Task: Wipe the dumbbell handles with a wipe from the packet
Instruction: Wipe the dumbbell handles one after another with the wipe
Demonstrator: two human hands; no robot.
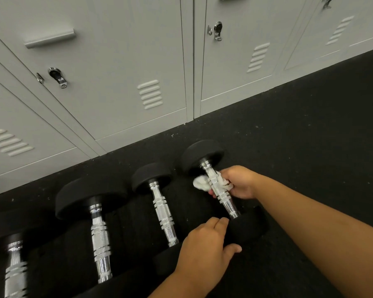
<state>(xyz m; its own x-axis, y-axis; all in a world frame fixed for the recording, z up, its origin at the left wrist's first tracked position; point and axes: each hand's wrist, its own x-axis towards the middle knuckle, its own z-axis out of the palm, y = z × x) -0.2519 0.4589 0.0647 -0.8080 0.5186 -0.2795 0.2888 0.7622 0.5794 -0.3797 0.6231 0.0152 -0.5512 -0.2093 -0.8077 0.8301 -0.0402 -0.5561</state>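
Note:
Several black-headed dumbbells with chrome handles lie in a row on the dark floor. My right hand (pixel 238 182) grips a crumpled white wipe (pixel 201 183) wrapped around the handle of the rightmost dumbbell (pixel 221 190). My left hand (pixel 205 246) rests on that dumbbell's near black head (pixel 246 226), fingers curled over it. To the left lie the second dumbbell's handle (pixel 163 211), the third dumbbell's handle (pixel 100 237) and, at the frame edge, the blurred fourth dumbbell's handle (pixel 15 269). No wipe packet is in view.
Grey metal lockers (pixel 108 67) with chrome latches line the wall just behind the dumbbells' far heads. Black speckled rubber flooring (pixel 310 136) stretches away to the right.

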